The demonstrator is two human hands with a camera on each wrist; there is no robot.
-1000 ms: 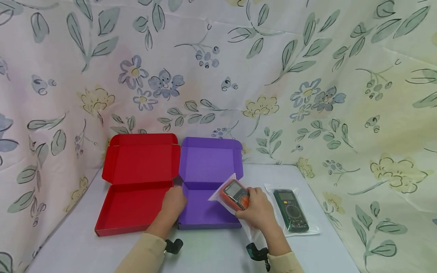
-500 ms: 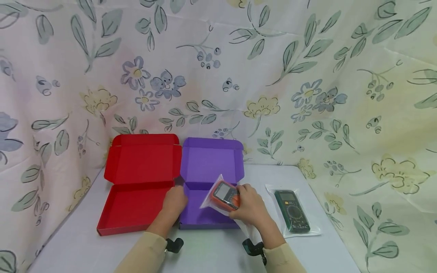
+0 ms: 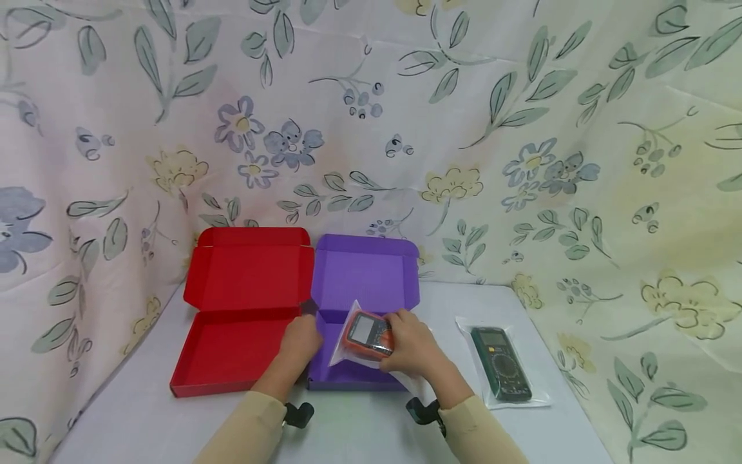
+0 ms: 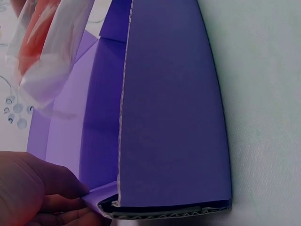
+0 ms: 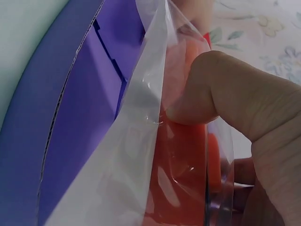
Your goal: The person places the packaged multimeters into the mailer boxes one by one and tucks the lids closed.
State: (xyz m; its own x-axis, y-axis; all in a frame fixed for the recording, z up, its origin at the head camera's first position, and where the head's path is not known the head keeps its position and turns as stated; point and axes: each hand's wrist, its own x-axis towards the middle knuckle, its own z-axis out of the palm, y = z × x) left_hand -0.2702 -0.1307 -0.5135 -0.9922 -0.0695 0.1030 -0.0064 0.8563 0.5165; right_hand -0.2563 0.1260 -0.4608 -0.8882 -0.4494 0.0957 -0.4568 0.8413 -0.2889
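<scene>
A white surface (image 3: 359, 432) spreads under everything, its left edge running along hanging cloth. The cloth (image 3: 348, 96) covers the back and both sides, pale pink toward the left and yellowish toward the right, printed with leaves, berries and flowers.

Leftmost on the surface, a red box (image 3: 249, 277) sits open, lid raised at the back and the red floor of its tray showing. Just beside it, a purple box (image 3: 365, 277) is also open with its lid up. Between them is the left hand (image 3: 301, 338), thumb and fingers closed on the purple box's left side wall, near the front corner, as the left wrist view shows.

Above the purple tray, an orange multimeter (image 3: 365, 334) lies tilted inside a clear bag (image 5: 122, 141), screen toward the left. The right hand (image 3: 410, 345) grips it through the plastic, thumb on the near side. Whether it touches the box floor cannot be told.

Farther right, well apart from the boxes, a dark green multimeter (image 3: 501, 364) lies flat on the surface in its own clear pouch (image 3: 539, 399).
</scene>
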